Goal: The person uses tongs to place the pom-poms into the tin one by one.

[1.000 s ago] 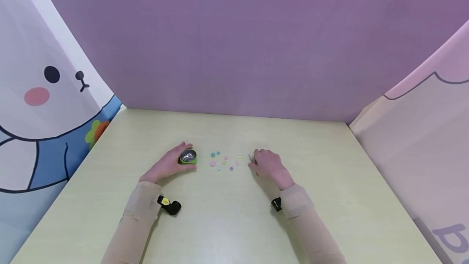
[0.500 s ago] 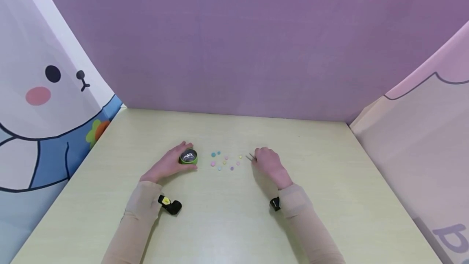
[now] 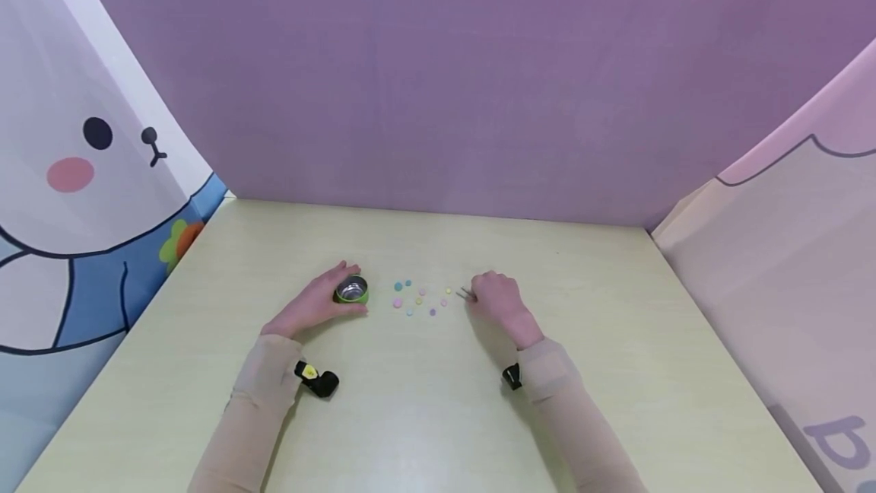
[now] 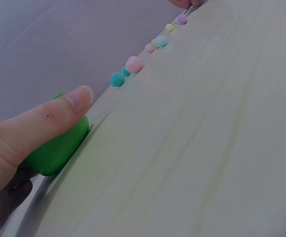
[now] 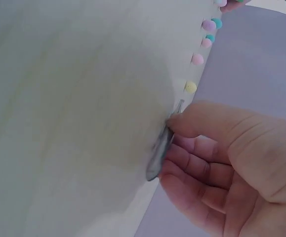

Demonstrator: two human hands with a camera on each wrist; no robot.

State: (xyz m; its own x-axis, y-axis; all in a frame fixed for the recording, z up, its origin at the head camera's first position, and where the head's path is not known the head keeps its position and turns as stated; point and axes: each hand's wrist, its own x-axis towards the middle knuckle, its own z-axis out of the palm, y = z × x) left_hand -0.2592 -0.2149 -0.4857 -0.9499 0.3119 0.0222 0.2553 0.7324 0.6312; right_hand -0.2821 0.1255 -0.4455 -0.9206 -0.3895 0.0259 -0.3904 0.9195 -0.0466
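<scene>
My left hand (image 3: 316, 305) curls round a small green bowl (image 3: 352, 291) with a shiny metal inside, thumb on the near side and fingers on the far side. In the left wrist view the thumb lies along the green wall of the bowl (image 4: 59, 150). My right hand (image 3: 499, 299) pinches metal tweezers (image 5: 160, 153) between thumb and fingers, their two prongs pointing left and standing apart. Several small pastel balls (image 3: 419, 301) in pink, yellow, blue, teal and purple lie scattered between the hands. Nearest the tweezer tips is a yellow ball (image 5: 190, 87).
A pale wood-look table (image 3: 424, 402) carries everything. Behind it rises a purple backdrop (image 3: 438, 97), with a cartoon-print panel (image 3: 89, 249) on the left and a pink and white one (image 3: 773, 287) on the right.
The tweezers in my right hand have swung from pointing down beside the fingers to pointing left, and the right hand has shifted slightly left. My left hand stays round the bowl.
</scene>
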